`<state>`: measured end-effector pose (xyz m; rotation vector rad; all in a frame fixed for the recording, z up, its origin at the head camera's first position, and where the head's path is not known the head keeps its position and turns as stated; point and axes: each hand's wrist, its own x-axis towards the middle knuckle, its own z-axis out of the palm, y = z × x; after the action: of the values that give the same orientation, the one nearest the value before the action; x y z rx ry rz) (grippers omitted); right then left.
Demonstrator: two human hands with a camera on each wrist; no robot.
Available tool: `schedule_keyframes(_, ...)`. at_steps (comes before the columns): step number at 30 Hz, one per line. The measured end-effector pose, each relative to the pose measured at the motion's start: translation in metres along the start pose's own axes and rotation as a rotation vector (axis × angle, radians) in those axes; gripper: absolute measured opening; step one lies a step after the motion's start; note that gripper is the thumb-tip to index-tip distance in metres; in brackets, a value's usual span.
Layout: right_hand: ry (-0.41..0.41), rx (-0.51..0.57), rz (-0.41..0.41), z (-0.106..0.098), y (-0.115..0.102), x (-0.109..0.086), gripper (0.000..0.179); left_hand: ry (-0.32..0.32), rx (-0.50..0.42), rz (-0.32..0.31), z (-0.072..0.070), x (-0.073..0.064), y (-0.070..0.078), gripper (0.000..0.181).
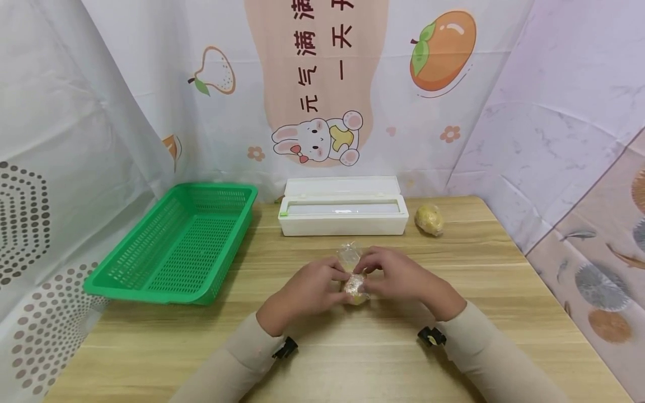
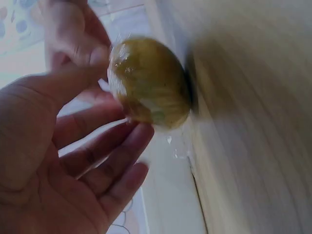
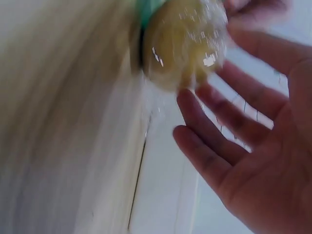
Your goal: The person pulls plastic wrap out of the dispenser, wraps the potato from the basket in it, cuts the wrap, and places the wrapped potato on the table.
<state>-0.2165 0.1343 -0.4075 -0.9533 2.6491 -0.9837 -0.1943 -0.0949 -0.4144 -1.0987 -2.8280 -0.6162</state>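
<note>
A potato [image 1: 356, 291] wrapped in clear plastic wrap rests on the table in front of the person. Its skin looks yellow-brown in the left wrist view, with shiny film [image 2: 120, 61] creased over one side. The left hand [image 1: 313, 285] holds the potato from the left between thumb and fingers. From the right, the right hand [image 1: 395, 274] holds it too, with its fingers at the film near the top. A loose end of plastic wrap [image 1: 349, 254] sticks out beyond the hands. In the right wrist view the potato [image 3: 175, 46] is partly blurred.
Behind the hands stands a white plastic wrap dispenser [image 1: 344, 225] with its lid raised. A second wrapped potato [image 1: 429, 219] lies to its right. On the left sits a green slotted basket [image 1: 221, 268]. Printed curtains surround the wooden table [image 1: 332, 369].
</note>
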Motion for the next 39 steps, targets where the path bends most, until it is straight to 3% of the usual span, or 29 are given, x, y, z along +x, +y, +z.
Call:
schedule_keyframes(3,-0.072,0.043,-0.003,-0.005,0.005,-0.001,0.035,-0.023,-0.058,-0.005,0.000,0.000,-0.005,0.046)
schedule_keyframes(6,-0.088,0.065,-0.024,-0.005,0.010,-0.001,0.041,-0.011,-0.088,0.004,0.001,0.001,-0.008,0.043)
schedule_keyframes(12,-0.044,0.034,-0.106,-0.001,0.019,0.002,0.036,0.009,-0.103,0.035,0.005,0.003,-0.017,0.039)
schedule_keyframes(18,-0.067,0.010,-0.130,-0.004,0.017,0.000,0.036,-0.039,-0.139,0.049,0.002,0.004,-0.023,0.037)
schedule_keyframes(22,-0.040,0.011,-0.164,-0.004,0.019,0.001,0.032,-0.050,-0.167,0.059,0.000,0.003,-0.024,0.036)
schedule_keyframes(27,-0.018,0.003,-0.189,-0.002,0.020,0.002,0.030,-0.008,-0.186,0.077,0.002,0.004,-0.026,0.027)
schedule_keyframes(32,-0.025,-0.009,-0.184,-0.005,0.019,0.002,0.031,0.047,-0.135,0.096,0.005,0.005,-0.026,0.022)
schedule_keyframes(39,-0.019,0.020,-0.156,-0.002,0.021,0.002,0.025,0.067,-0.132,0.086,0.003,0.005,-0.023,0.018)
